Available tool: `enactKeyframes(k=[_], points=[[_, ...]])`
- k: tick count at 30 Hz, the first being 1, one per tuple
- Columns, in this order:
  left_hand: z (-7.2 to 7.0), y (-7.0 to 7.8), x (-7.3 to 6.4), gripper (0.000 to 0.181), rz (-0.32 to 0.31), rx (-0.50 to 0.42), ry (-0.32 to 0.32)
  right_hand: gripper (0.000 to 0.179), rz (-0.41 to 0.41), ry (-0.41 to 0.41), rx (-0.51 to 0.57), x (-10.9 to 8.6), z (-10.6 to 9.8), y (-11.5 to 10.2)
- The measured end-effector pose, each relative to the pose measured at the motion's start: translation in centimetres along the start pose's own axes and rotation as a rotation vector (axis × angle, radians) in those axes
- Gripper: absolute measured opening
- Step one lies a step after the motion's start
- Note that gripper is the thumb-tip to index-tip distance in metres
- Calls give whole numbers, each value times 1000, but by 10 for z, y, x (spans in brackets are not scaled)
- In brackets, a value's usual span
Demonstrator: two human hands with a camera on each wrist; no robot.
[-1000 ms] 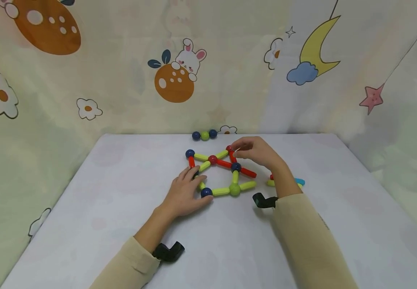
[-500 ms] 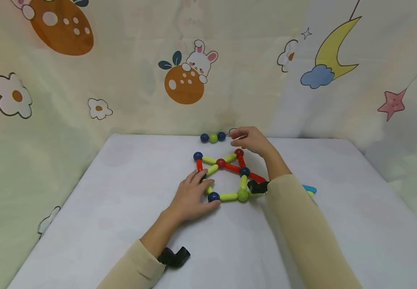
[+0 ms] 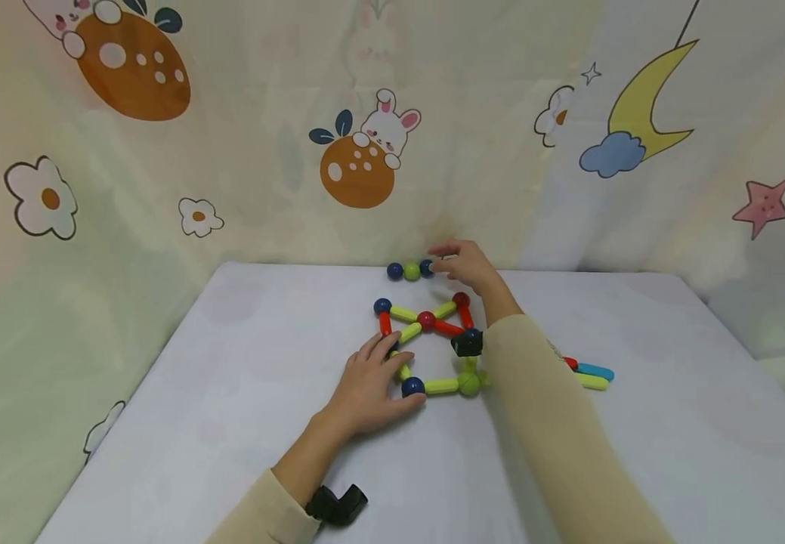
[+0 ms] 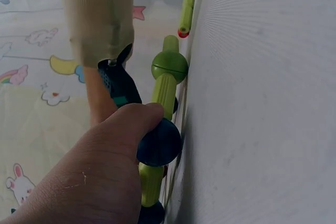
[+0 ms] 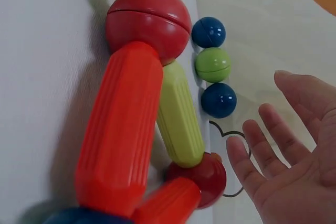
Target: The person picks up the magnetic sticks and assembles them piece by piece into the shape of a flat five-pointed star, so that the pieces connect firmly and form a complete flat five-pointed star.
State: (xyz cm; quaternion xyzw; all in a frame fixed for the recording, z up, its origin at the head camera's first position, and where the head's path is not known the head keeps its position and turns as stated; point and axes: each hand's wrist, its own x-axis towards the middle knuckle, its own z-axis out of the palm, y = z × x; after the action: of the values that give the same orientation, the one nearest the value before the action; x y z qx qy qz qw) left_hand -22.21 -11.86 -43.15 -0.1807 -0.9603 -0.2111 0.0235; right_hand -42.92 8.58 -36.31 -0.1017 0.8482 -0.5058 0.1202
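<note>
A flat frame of magnetic rods and balls (image 3: 426,322) lies on the white table, in yellow-green, red and dark blue. My left hand (image 3: 372,389) holds its near-left side, fingers over a yellow-green rod. In the left wrist view the thumb (image 4: 142,116) rests against a dark blue ball (image 4: 159,142). Behind the frame, a row of balls sits at the table's far edge: a green ball (image 3: 412,271) between two dark blue ones. My right hand (image 3: 467,266) is beside the right-hand dark blue ball (image 5: 219,100), its fingers spread and holding nothing in the right wrist view.
Loose red, blue and yellow-green rods (image 3: 592,375) lie to the right, partly hidden by the right sleeve (image 3: 548,423). A patterned cloth (image 3: 263,151) hangs just behind the table (image 3: 229,340). Dark wrist cameras (image 3: 338,505) stick out below the hands.
My right hand has left the red ball at the frame's far-right corner and moved back to the row of balls. The left hand stays on the frame; the head view has shifted slightly.
</note>
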Motion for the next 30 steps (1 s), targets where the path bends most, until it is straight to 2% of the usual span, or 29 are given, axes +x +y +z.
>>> enactKeyframes(k=[3, 9, 17, 24, 30], points=[[0, -1, -3, 68, 10, -10, 7, 43, 17, -5, -19, 6, 7, -1], [0, -1, -3, 67, 24, -18, 11, 46, 34, -11, -127, 18, 12, 4], [0, 0, -1, 69, 11, 9, -8, 47, -1, -41, -218, 26, 19, 8], [0, 0, -1, 69, 5, 13, -3, 43, 39, -29, -237, 29, 24, 15], [0, 0, -1, 69, 2, 14, -6, 40, 65, -19, -232, 24, 24, 19]])
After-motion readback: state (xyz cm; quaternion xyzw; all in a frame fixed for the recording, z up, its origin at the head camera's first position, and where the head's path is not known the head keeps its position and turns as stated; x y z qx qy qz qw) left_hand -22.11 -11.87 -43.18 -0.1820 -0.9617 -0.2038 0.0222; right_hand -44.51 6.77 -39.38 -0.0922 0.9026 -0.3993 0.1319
